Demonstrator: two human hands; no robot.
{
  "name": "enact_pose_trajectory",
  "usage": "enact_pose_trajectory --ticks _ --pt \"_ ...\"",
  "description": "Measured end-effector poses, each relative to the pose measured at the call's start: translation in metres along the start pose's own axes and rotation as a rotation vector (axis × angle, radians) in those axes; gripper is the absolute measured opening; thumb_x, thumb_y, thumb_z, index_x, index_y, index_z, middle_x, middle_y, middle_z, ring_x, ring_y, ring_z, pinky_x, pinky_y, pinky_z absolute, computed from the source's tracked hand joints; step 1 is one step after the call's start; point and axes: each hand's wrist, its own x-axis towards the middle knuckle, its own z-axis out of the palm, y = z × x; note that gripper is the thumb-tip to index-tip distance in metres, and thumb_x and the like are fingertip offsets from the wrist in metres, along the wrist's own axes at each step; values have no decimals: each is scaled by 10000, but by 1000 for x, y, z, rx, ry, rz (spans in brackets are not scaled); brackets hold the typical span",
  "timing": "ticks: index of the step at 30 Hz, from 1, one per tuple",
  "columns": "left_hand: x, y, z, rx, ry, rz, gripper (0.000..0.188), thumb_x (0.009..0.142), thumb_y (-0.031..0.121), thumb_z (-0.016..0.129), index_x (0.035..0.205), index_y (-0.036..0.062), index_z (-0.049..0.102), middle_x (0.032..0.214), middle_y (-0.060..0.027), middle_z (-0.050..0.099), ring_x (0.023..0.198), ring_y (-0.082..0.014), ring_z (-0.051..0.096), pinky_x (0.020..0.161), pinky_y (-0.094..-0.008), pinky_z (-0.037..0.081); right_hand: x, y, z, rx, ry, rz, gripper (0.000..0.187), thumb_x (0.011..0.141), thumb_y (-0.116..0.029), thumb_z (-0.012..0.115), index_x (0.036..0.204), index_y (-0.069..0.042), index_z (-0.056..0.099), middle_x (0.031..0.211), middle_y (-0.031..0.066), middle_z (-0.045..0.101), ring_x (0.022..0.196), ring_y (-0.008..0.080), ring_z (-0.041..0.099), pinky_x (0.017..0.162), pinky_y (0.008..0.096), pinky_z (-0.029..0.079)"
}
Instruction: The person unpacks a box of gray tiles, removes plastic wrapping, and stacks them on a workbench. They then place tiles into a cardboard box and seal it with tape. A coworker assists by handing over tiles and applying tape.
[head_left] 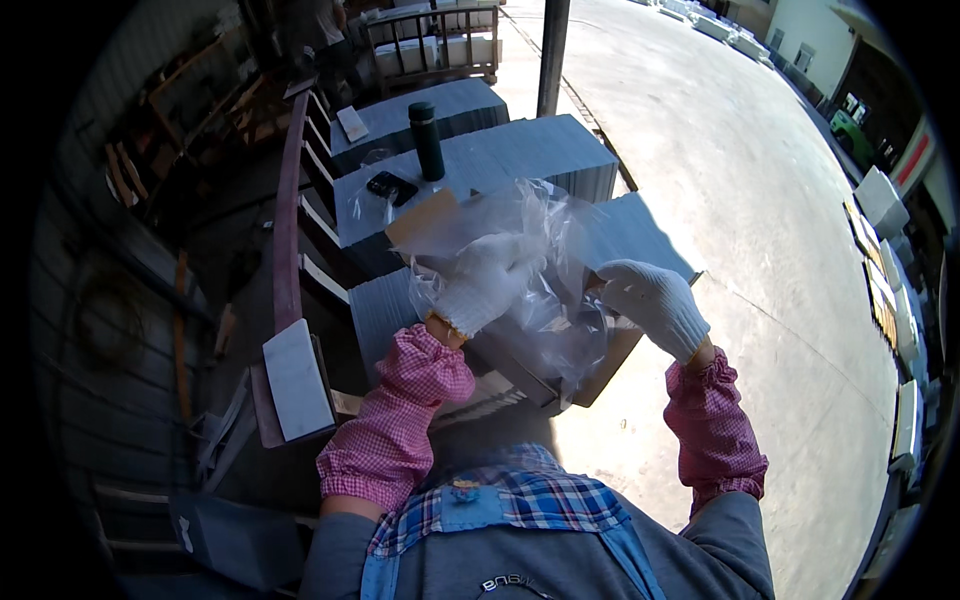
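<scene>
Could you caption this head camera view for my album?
Left hand touching clear plastic, right hand near it; a bottle stands on stacked slabs beyond.

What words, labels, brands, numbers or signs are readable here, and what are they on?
Grey shirt: pale lettering on the chest, which I won't copy out.
Clear plastic bag: no print that I can make out.
Black phone: too dark and small to read.
Dark green flask: no readable label.
Nothing else is legible.
</scene>
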Motion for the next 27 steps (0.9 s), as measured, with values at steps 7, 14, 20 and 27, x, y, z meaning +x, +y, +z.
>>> enact_pose_trajectory --ticks 7,14,20,27 --pt "-9 -1 25 382 -644 -39 299 970 274 577 1072 51 749 1060 -208 736 969 -421 690 866 -474 569 -28 -9 9 -102 -30 73 367 973 -365 714 1226 -99 702 998 94 767 861 282 742 774 367 576" --pt "-19 4 33 613 -772 -51 271 922 180 553 952 62 795 1007 -190 767 918 -395 742 801 -473 599 -29 -15 35 -108 25 151 436 998 -438 650 1265 -95 674 1093 130 758 947 328 735 809 404 568" --pt "-24 20 19 590 -684 -43 274 949 244 586 1016 71 788 1031 -172 770 949 -376 741 855 -470 583 -30 -57 58 -288 231 144 369 1000 -413 641 1190 -105 714 1069 112 745 972 332 722 804 390 568" --pt "-27 24 -8 294 -612 -44 473 892 491 666 1093 72 756 1103 -184 751 1031 -388 715 893 -500 558 -43 -55 70 -252 606 200 200 938 -163 736 1125 -106 779 1066 105 772 899 271 751 798 338 586"
